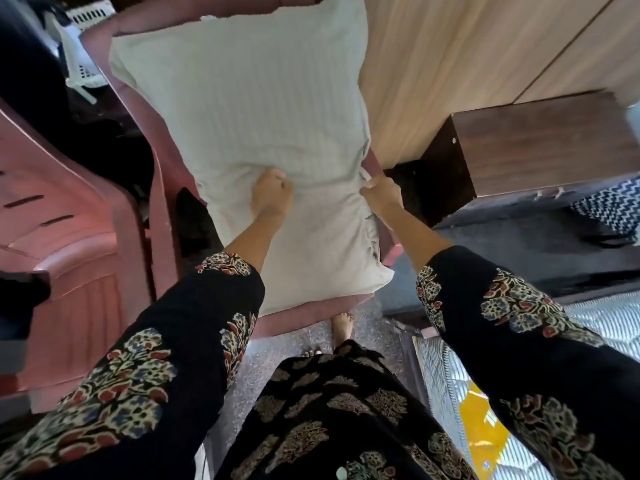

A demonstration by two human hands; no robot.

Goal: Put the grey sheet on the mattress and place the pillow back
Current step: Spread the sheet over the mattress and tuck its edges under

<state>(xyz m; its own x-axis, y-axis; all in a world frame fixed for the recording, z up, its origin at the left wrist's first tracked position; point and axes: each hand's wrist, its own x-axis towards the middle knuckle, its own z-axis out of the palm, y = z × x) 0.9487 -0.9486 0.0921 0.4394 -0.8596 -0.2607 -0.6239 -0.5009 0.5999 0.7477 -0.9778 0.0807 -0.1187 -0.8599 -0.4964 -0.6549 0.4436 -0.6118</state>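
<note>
Two hands on 1 pillow (249,109), head view. We see the pale striped pillow lying lengthwise in the seat of a pink plastic chair (162,216), its top end propped vs. the chair back and a bottom corner hanging over the seat's front edge. L hand (272,195): fingers clenched into a bunch of pillow fabric at the lower-mid face, where the cloth puckers round the knuckles. R hand (381,194): fingers and thumb pinching the pillow's right edge, approx. level w/ the L hand. Upper left, a white slatted basket (85,17); its contents we cannot tell. Right of the chair, a dark wood cabinet (540,147) stands vs. a light wood panel wall (467,46). Lower right, the quilted mattress (616,323) w/ a yellow label (485,424), apart from the pillow. Far left, a second pink chair (69,244).
</note>
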